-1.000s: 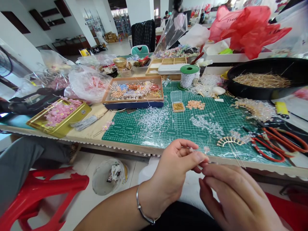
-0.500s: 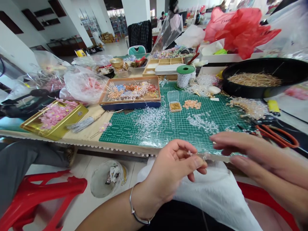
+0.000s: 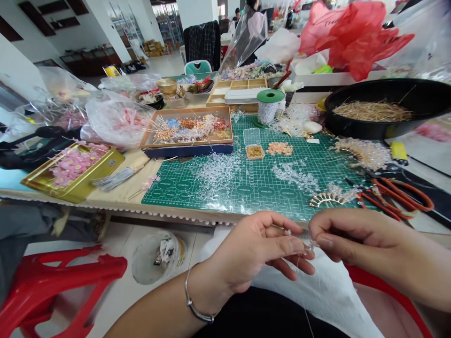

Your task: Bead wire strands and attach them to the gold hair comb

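Observation:
Over my lap, just in front of the table edge, my left hand (image 3: 264,253) pinches a small clear beaded piece (image 3: 306,248) between thumb and fingers. A fine thread (image 3: 308,321) trails down below it across the dark clothing. My right hand (image 3: 359,244) meets it from the right, thumb and forefinger pressed together at the piece's end; what lies between them is too small to make out. Behind the hands, a gold comb-like hairpiece (image 3: 327,200) lies on the green cutting mat (image 3: 176,185), near loose clear beads (image 3: 296,176).
A small box of gold beads (image 3: 254,151) and peach pieces (image 3: 279,148) sit mid-mat. Red-handled pliers (image 3: 380,202) and orange-handled scissors (image 3: 408,192) lie right. A black bowl (image 3: 380,129), thread spool (image 3: 269,108), shallow box (image 3: 190,145) and gold tin (image 3: 102,171) stand around.
My right hand has come down and left from above the table edge, and its fingertips have closed beside my left fingers. The gold hairpiece and pliers now show. My left hand still pinches the beaded piece.

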`<state>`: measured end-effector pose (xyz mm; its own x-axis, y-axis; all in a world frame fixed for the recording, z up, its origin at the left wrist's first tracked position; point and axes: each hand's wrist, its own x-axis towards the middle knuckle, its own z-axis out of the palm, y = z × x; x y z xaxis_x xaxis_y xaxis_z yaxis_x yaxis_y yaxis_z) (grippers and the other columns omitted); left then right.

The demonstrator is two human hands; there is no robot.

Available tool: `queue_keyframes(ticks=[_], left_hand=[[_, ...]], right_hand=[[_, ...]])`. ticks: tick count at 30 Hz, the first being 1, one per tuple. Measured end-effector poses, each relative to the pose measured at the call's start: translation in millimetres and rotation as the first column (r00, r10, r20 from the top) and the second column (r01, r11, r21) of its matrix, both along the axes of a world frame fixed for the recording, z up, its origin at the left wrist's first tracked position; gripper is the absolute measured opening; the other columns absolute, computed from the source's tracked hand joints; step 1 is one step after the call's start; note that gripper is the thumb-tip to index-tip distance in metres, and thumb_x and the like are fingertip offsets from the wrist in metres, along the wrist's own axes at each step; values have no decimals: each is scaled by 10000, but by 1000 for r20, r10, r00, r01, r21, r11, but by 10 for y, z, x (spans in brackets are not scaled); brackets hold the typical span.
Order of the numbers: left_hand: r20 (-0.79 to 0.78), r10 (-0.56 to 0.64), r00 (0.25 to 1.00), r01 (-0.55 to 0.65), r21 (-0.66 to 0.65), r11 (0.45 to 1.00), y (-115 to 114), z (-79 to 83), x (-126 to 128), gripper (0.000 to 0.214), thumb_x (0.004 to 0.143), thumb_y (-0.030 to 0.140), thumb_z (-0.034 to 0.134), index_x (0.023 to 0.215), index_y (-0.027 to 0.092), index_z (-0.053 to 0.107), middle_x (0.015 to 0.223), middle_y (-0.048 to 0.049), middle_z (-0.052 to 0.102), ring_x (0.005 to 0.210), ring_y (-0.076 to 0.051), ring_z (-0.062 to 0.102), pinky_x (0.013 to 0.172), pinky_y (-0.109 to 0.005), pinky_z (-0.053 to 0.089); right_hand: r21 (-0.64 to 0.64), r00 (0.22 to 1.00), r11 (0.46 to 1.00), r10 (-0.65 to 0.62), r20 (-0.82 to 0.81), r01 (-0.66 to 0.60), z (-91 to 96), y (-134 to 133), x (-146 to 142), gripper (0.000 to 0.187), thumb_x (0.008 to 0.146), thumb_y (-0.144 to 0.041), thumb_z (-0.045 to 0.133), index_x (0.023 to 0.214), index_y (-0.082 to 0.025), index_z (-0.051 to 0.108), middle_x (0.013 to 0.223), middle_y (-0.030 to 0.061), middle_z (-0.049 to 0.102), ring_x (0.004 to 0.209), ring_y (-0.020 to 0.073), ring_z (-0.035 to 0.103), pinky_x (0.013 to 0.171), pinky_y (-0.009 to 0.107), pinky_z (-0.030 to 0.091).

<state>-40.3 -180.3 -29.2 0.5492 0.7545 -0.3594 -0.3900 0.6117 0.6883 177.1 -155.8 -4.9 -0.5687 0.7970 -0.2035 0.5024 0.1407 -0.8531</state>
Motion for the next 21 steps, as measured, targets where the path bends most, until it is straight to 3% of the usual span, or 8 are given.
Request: queue_keyframes(ticks=[3,6,9,12,16,18,21], left_hand=[[-16,-27,999,27,-21,999,3,-5,-1,344,738,286,837,964,154,613,787,-40,738,639,-153,725,538,-208,507],[-11,-47,999,47,-20,999,0,-32,6,386,703,282,865,968,160,613,781,-27,738,627,-149,722,549,-214,506],[0,-61,998,61,-11,998,-4,-54,17,425,668,285,890,964,157,612,770,-29,740,603,-147,711,545,-217,498],[17,27,999,-27,13,1000,9,-47,24,415,668,272,891,946,148,609,746,-32,737,610,-150,712,543,-209,495],[-9,258,966,-257,64,964,54,-15,29,376,714,237,864,963,147,597,744,-27,737,645,-137,715,582,-203,513],[-20,331,943,-328,100,940,74,-5,39,344,736,222,849,957,144,597,763,-33,741,660,-130,711,604,-207,520],[-27,384,923,-375,156,914,90,-2,60,265,764,195,819,923,137,616,770,-38,743,677,-122,705,631,-208,526]], right_hand=[[134,998,990,27,63,-35,-35,7,-3,270,968,-356,519,740,-238,604,693,-12,620,632,164,563,548,264,426],[222,984,966,103,147,-134,-65,40,-21,198,870,-177,542,684,-235,502,630,-33,535,569,147,492,487,254,378],[265,983,951,127,133,-158,-32,64,-66,224,868,-167,551,665,-238,489,594,-51,496,531,130,456,459,242,359],[291,999,956,37,31,-44,15,15,-120,221,980,-315,529,786,-254,615,678,-35,639,600,143,584,522,241,453],[466,968,856,-250,-2,222,-58,-202,-218,281,1006,-413,501,810,-250,621,635,-25,630,527,147,582,456,242,454],[390,977,902,-214,25,187,-170,-331,-311,277,963,-399,541,735,-247,585,582,-27,599,483,149,557,421,243,440],[121,988,981,-150,-37,153,-361,-465,-469,206,922,-330,563,739,-237,559,616,-7,621,524,158,588,458,241,484]])
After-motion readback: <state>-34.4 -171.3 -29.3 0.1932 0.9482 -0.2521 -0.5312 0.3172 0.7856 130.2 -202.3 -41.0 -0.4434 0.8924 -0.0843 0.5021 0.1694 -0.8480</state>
